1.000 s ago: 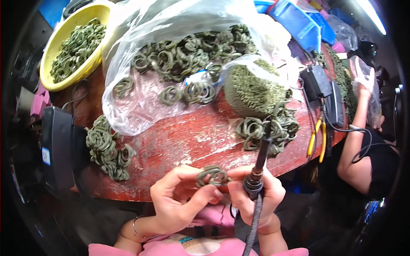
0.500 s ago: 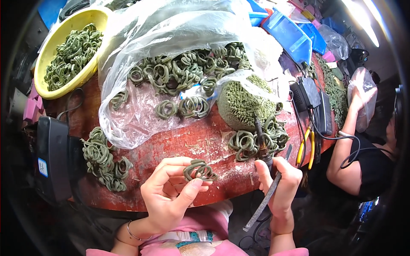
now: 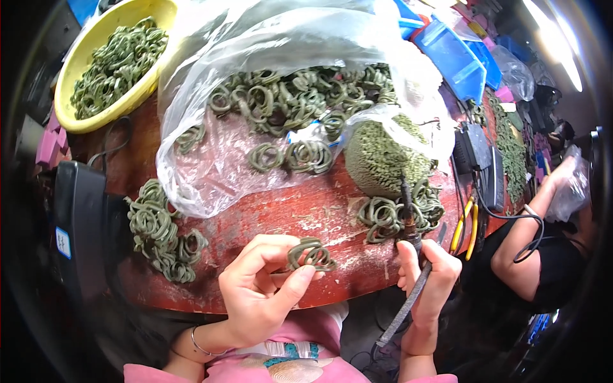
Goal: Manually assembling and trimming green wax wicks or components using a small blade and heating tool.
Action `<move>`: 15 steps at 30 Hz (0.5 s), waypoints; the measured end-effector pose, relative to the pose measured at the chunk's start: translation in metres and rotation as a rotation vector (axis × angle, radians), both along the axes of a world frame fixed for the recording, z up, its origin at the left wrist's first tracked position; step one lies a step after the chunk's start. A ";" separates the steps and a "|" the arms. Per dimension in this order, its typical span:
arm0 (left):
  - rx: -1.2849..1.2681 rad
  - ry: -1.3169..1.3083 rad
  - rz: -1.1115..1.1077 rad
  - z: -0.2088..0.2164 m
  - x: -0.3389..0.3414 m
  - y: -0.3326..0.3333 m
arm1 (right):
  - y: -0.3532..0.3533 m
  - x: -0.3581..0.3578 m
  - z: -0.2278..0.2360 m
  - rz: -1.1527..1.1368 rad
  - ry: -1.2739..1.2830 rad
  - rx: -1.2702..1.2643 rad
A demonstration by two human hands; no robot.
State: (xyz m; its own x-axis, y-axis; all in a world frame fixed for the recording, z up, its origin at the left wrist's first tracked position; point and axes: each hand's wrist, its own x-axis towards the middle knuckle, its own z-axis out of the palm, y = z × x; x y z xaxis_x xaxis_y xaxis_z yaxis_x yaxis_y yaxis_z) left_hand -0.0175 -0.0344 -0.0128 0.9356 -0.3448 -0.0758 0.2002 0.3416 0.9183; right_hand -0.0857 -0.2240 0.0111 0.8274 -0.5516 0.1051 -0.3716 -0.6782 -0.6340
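Note:
My left hand (image 3: 258, 293) is closed in a pinch on a small cluster of dark green rings (image 3: 311, 255), just above the table's near edge. My right hand (image 3: 429, 274) grips a tool like a soldering iron (image 3: 409, 223), with a dark handle and a thin tip pointing away from me. A long grey file (image 3: 403, 314) also sits in the right hand, slanting down below it. Past the iron's tip stands a rounded, rough green mass (image 3: 382, 159), partly under clear plastic. More green rings (image 3: 378, 214) lie at its base.
A clear plastic bag (image 3: 185, 191) lies spread with many green rings (image 3: 300, 96) on it. Another ring pile (image 3: 156, 230) is beside a black box (image 3: 78, 223). A yellow basin (image 3: 67, 115) holds more. Yellow-handled pliers (image 3: 473, 233) and cables lie right, near a co-worker's arm (image 3: 527, 242).
The view has shifted, so the table's contents sit farther right in the picture. Both hands keep their holds. The co-worker's hand and plastic bag at right have moved lower.

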 end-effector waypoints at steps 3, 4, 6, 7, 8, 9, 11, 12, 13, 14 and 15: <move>0.001 0.014 0.015 0.001 0.000 -0.002 | 0.002 -0.008 0.000 -0.031 -0.059 0.099; 0.007 0.020 0.015 0.002 0.000 -0.002 | 0.003 -0.015 -0.003 0.045 -0.124 0.136; 0.006 0.015 0.033 0.001 -0.001 -0.002 | 0.008 -0.030 -0.016 0.103 -0.129 0.177; 0.008 0.018 0.039 0.000 0.000 -0.002 | 0.006 -0.038 -0.025 0.188 -0.151 0.098; 0.029 -0.002 0.035 -0.001 0.001 -0.003 | 0.009 -0.044 -0.032 0.232 -0.142 0.041; 0.049 -0.020 0.027 0.000 0.000 -0.003 | 0.012 -0.044 -0.035 0.285 -0.153 0.122; 0.048 -0.019 0.023 0.002 -0.001 -0.006 | 0.018 -0.049 -0.038 0.297 -0.179 0.180; 0.054 -0.019 0.032 0.001 0.000 -0.005 | 0.020 -0.042 -0.033 0.353 -0.177 0.146; 0.061 -0.017 0.037 0.001 0.000 -0.004 | 0.020 -0.040 -0.033 0.358 -0.176 0.153; 0.073 -0.017 0.039 0.000 0.000 -0.003 | 0.019 -0.038 -0.034 0.390 -0.163 0.119; 0.080 -0.020 0.035 0.000 0.000 -0.003 | 0.018 -0.039 -0.033 0.418 -0.152 0.079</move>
